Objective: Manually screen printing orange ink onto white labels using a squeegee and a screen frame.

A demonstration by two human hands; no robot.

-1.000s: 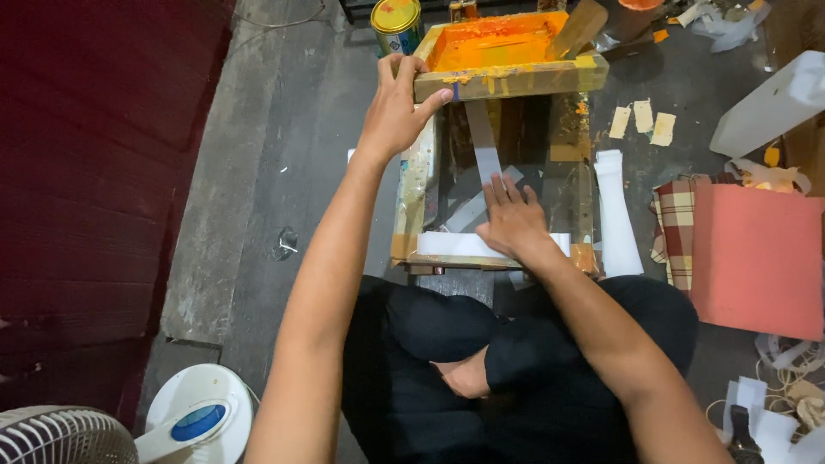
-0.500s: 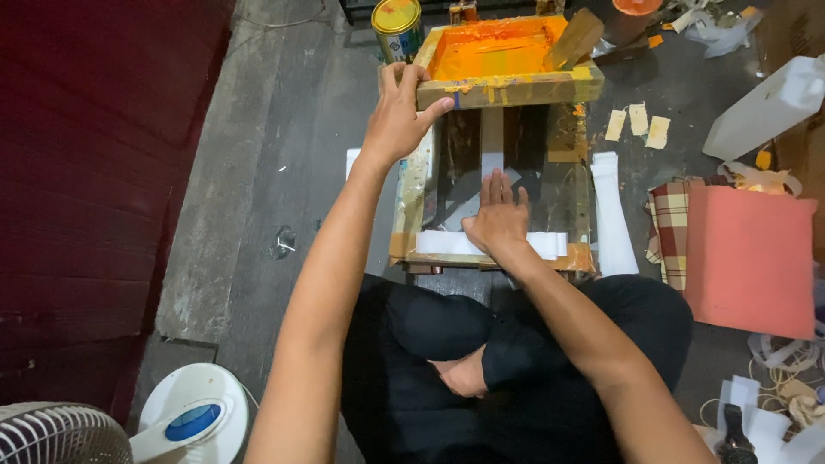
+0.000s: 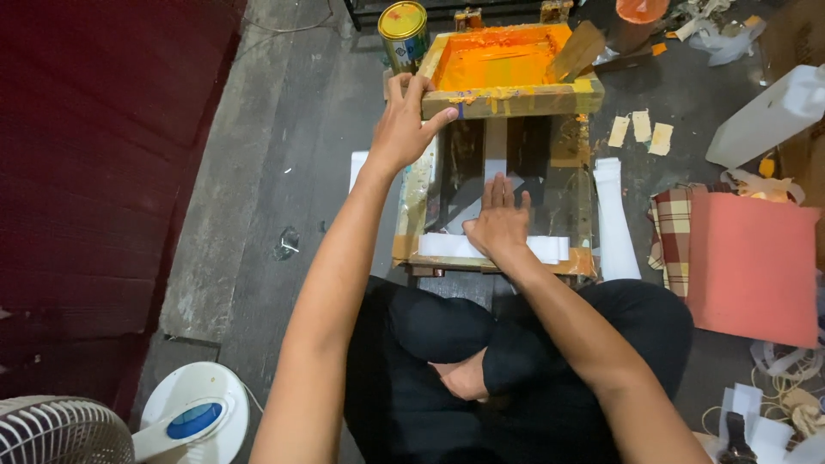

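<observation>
Where the person sits cross-legged on the grey floor, a wooden printing frame [image 3: 507, 77] stands raised on its far hinges, its screen thick with orange ink and its near bar smeared yellow. Beneath it a wooden base [image 3: 412, 206] holds a dark glossy bed, with a white strip [image 3: 546, 247] laid across the near edge. Left hand [image 3: 402, 127] grips the frame's near left corner, fingers curled over the bar, thumb underneath. Right hand [image 3: 500, 222] lies flat on the bed, fingers spread slightly, heel touching the white strip. A gold-lidded can [image 3: 404, 30] stands just beyond the frame's left corner.
</observation>
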